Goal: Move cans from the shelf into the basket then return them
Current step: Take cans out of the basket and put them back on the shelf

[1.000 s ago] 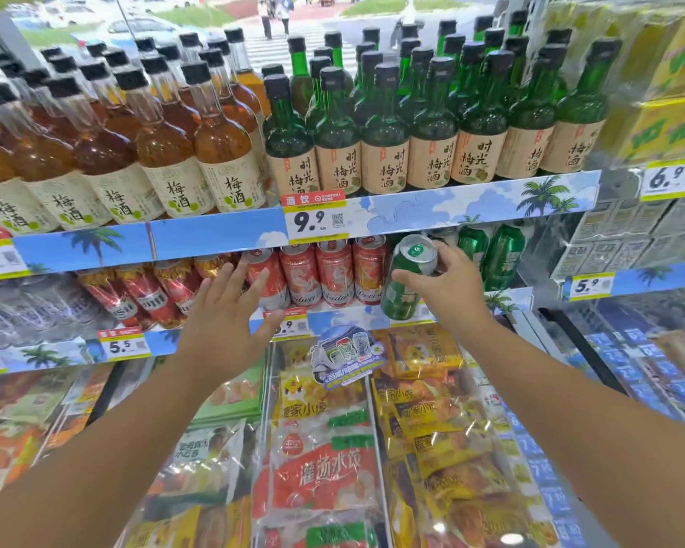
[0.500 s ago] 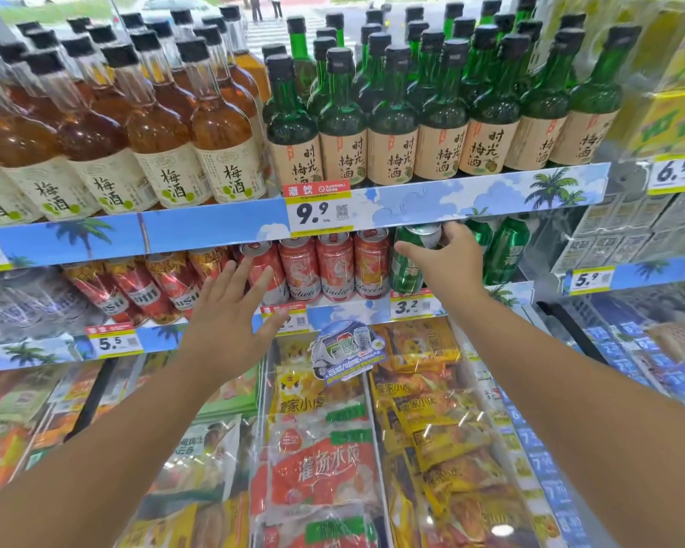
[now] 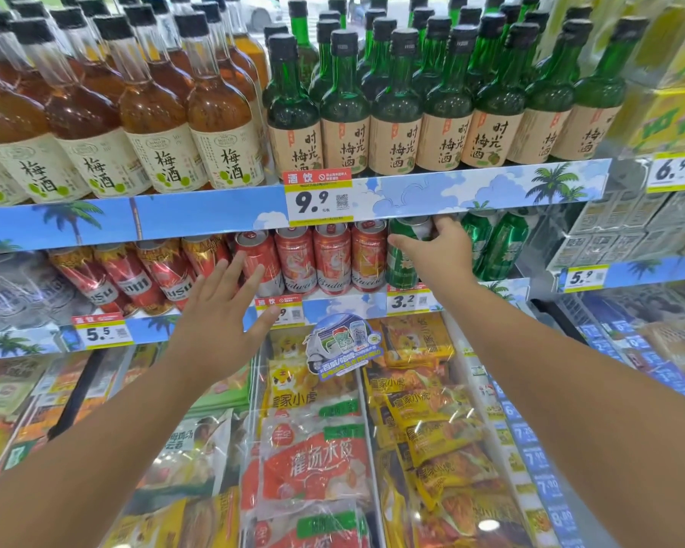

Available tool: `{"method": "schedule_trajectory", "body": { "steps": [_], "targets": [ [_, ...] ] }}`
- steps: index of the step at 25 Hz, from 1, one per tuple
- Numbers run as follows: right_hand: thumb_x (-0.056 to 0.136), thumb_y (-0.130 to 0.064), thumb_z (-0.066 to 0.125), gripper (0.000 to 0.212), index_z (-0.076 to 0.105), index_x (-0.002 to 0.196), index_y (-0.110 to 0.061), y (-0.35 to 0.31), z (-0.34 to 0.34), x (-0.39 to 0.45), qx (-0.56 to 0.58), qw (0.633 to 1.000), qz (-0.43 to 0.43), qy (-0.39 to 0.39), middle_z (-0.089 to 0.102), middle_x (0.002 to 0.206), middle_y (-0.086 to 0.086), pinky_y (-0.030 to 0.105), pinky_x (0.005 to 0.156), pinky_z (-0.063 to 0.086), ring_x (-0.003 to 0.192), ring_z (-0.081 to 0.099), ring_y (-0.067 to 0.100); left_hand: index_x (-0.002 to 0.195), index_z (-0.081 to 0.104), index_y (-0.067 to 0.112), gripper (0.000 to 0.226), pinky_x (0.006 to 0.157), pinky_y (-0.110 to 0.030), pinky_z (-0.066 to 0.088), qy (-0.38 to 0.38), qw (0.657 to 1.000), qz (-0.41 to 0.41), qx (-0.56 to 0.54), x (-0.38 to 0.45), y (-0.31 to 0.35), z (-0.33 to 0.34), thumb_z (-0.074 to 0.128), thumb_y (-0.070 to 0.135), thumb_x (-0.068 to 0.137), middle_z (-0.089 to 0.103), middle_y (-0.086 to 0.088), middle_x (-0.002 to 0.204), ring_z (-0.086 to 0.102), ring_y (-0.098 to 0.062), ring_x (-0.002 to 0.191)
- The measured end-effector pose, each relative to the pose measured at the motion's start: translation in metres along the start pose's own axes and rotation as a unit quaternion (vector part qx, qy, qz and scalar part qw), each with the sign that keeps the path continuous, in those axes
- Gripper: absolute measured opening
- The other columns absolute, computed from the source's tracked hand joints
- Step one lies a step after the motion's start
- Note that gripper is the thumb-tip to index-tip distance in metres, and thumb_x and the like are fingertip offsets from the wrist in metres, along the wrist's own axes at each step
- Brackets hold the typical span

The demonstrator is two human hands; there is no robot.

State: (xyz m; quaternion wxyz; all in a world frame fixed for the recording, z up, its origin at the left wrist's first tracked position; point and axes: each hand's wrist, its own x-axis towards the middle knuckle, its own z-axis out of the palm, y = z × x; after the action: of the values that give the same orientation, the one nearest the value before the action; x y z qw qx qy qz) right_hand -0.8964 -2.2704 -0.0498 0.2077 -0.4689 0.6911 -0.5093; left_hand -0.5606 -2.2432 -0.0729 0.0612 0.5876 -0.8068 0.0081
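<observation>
Green and upright, the can [image 3: 405,253] is gripped near its top by the right hand [image 3: 439,251] on the shelf [image 3: 412,300] beside red cans [image 3: 331,257], seemingly for seating, while the left hand [image 3: 218,322] is held open, empty.

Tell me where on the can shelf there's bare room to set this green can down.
Hardly any: red cans run shoulder to shoulder up to the green can in the right hand. Beyond it stand more green cans.

Glossy metal cans [image 3: 332,258]; shiny glass bottles [image 3: 396,100] with matt paper labels [image 3: 392,146]; crinkled glossy plastic packets [image 3: 317,464]; smooth printed shelf edge [image 3: 471,189]
</observation>
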Motion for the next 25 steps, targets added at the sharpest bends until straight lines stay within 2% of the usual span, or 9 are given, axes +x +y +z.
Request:
{"method": "schedule_trajectory", "body": {
  "steps": [4, 9, 13, 16, 19, 22, 25],
  "targets": [
    [0.073, -0.043, 0.088, 0.044, 0.065, 0.105, -0.021, -0.001, 0.002, 0.001, -0.005, 1.0, -0.007, 0.016, 0.061, 0.1, -0.004, 0.039, 0.081, 0.054, 0.093, 0.061, 0.022, 0.162, 0.001, 0.038, 0.082, 0.127, -0.044, -0.006, 0.003, 1.0, -0.004, -0.015, -0.004, -0.002, 0.0, 0.004, 0.077, 0.091, -0.014, 0.007, 0.17, -0.014, -0.014, 0.156],
    [0.076, -0.038, 0.088, 0.043, 0.063, 0.102, -0.015, -0.001, 0.005, 0.004, -0.005, 1.0, -0.007, 0.026, 0.05, 0.088, -0.013, 0.03, 0.073, 0.043, 0.081, 0.055, 0.017, 0.162, 0.001, 0.038, 0.08, 0.128, -0.048, 0.001, 0.007, 1.0, -0.01, -0.015, -0.008, -0.009, 0.0, 0.005, 0.077, 0.092, -0.01, 0.006, 0.171, -0.014, -0.014, 0.156],
    [0.073, -0.038, 0.089, 0.04, 0.06, 0.088, -0.015, 0.0, 0.008, 0.01, 0.006, 0.999, 0.018, 0.03, 0.051, 0.079, -0.008, 0.033, 0.07, 0.049, 0.073, 0.054, 0.016, 0.163, 0.002, 0.037, 0.08, 0.128, -0.047, -0.001, 0.005, 1.0, -0.018, -0.022, -0.013, -0.009, 0.0, 0.007, 0.076, 0.093, -0.01, 0.006, 0.171, -0.015, -0.014, 0.156],
    [0.074, -0.034, 0.09, 0.039, 0.053, 0.078, -0.023, 0.0, 0.009, 0.013, 0.018, 0.999, 0.023, 0.027, 0.049, 0.076, -0.012, 0.031, 0.071, 0.047, 0.074, 0.055, 0.017, 0.162, 0.001, 0.037, 0.08, 0.128, -0.046, -0.002, 0.002, 0.999, -0.021, -0.025, -0.014, -0.008, -0.001, 0.007, 0.076, 0.093, -0.012, 0.007, 0.17, -0.016, -0.013, 0.156],
    [0.074, -0.032, 0.09, 0.038, 0.058, 0.09, -0.02, 0.003, 0.011, 0.014, 0.024, 0.999, 0.019, 0.025, 0.049, 0.078, -0.016, 0.03, 0.074, 0.047, 0.082, 0.057, 0.018, 0.163, 0.003, 0.037, 0.08, 0.128, -0.046, -0.001, 0.008, 0.999, -0.022, -0.032, -0.015, -0.006, -0.002, 0.008, 0.076, 0.093, -0.011, 0.007, 0.171, -0.014, -0.014, 0.156],
    [0.074, -0.033, 0.091, 0.04, 0.061, 0.096, -0.017, 0.004, 0.012, 0.017, 0.018, 0.999, 0.018, 0.027, 0.055, 0.082, -0.011, 0.033, 0.078, 0.051, 0.084, 0.058, 0.018, 0.163, 0.006, 0.037, 0.08, 0.128, -0.045, -0.001, 0.014, 0.999, -0.022, -0.039, -0.016, -0.005, -0.001, 0.009, 0.076, 0.093, -0.008, 0.006, 0.171, -0.012, -0.014, 0.157],
    [0.075, -0.034, 0.09, 0.057, 0.061, 0.121, -0.015, 0.007, 0.013, 0.013, 0.009, 0.999, 0.026, 0.017, 0.063, 0.093, -0.006, 0.035, 0.075, 0.054, 0.084, 0.061, 0.019, 0.163, 0.004, 0.037, 0.079, 0.128, -0.043, -0.003, 0.01, 0.999, -0.024, -0.033, -0.015, -0.004, 0.0, 0.009, 0.075, 0.093, -0.01, 0.007, 0.17, -0.014, -0.013, 0.156]
  ]
}}
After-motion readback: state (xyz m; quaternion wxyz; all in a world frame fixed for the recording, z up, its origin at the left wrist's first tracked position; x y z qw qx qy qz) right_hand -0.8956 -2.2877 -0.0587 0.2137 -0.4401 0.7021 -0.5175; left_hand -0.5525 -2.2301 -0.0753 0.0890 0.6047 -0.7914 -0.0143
